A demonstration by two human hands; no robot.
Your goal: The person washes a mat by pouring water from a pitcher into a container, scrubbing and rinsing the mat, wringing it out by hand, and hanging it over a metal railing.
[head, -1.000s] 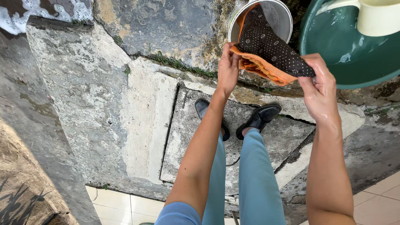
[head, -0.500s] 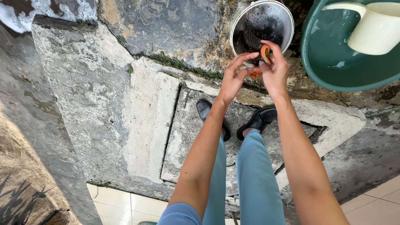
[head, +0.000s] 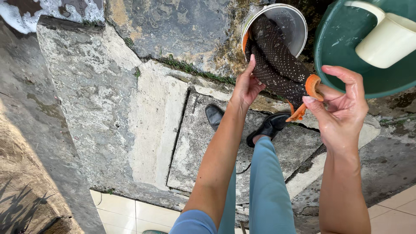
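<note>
The person stands on cracked concrete paving (head: 143, 125) and works over a small metal bucket (head: 289, 21). A dark dotted cloth with an orange edge (head: 277, 65) hangs half out of that bucket: its upper end is inside the rim, while its lower end stretches down and to the right, clear of the bucket.

The right hand (head: 344, 110) pinches the cloth's rolled orange end between thumb and forefinger, the other fingers spread and loose. The left hand (head: 248, 86) is not clenched; it lies flat against the cloth's left side just below the bucket rim, fingers straight, steadying rather than gripping.

As a judgement of progress, the cloth looks wet and part-way through a wash or rinse (the skin of the right hand glistens too). It is drawn only partly out of the bucket, so lifting it free is not finished, and it shows no tight twist, so wringing appears not yet done.

Beside the bucket, to the right, sits a green basin (head: 346, 60) with a cream plastic dipper (head: 385, 39) resting in it; neither hand touches them. The person's black shoes (head: 268, 125) are planted on a concrete slab directly below the cloth.
</note>
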